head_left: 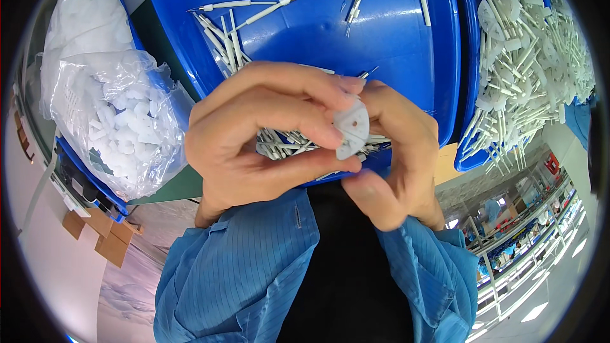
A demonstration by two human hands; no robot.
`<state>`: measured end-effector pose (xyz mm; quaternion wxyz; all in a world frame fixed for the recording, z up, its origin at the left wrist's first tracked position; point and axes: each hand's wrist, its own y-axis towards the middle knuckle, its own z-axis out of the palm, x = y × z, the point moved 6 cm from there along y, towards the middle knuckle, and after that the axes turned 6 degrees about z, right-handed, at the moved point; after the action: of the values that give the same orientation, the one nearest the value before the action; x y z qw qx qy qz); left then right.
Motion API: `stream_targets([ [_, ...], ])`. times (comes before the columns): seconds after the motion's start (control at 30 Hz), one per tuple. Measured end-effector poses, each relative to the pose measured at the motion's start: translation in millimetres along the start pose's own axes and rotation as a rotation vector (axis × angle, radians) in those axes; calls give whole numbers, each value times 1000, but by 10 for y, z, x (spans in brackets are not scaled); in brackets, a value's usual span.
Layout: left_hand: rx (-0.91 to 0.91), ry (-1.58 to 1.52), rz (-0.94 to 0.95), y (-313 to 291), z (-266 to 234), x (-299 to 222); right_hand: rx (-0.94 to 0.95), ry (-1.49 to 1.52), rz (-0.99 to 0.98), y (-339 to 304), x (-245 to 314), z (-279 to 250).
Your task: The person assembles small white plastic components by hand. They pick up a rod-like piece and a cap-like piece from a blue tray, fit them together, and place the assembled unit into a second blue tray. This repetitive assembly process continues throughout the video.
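White piece [353, 127] pinched in left hand [257, 124] above blue bin [394, 44]; right hand [406, 149], grip unclear; open room near right rim [457, 57].

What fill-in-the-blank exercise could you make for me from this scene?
1. The left hand grips a small fan-shaped piece coloured ____.
2. The clear plastic bag lies toward the picture's ____ edge.
3. The heaped slim parts lie toward the picture's ____ edge.
4. Both sleeves are coloured ____.

Missing words: white; left; right; blue.
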<state>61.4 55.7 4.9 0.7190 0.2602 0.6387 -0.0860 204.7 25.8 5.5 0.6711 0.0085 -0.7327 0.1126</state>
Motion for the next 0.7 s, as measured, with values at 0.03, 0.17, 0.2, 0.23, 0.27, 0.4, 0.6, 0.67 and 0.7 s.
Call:
stream_targets([
  [0.03, 7, 17, 7, 2, 9, -8, -59, 24, 40, -11, -23, 23],
  [0.17, 13, 75, 52, 21, 15, -11, -82, 1, 119, 10, 2, -14],
  [0.2, 10, 79, 60, 22, 15, -16, -71, 2, 126, 14, 0, -15],
  [0.23, 0, 95, 85, 16, 11, -32, -51, 21, 150, 23, 4, -15],
  [0.27, -11, 112, 110, 3, 9, -42, -32, 40, 174, 34, 14, -18],
  [0.4, 37, 266, 294, -23, 40, -82, -3, -89, 280, 25, 43, -51],
  [0.6, 213, 246, 406, -80, 39, -107, -233, -536, 303, -8, 89, -219],
  [0.67, 131, 144, 384, -69, 43, -81, -216, -637, 332, -61, -4, -218],
  [0.7, 104, 122, 375, -57, 34, -79, -214, -661, 324, -36, -44, -183],
])
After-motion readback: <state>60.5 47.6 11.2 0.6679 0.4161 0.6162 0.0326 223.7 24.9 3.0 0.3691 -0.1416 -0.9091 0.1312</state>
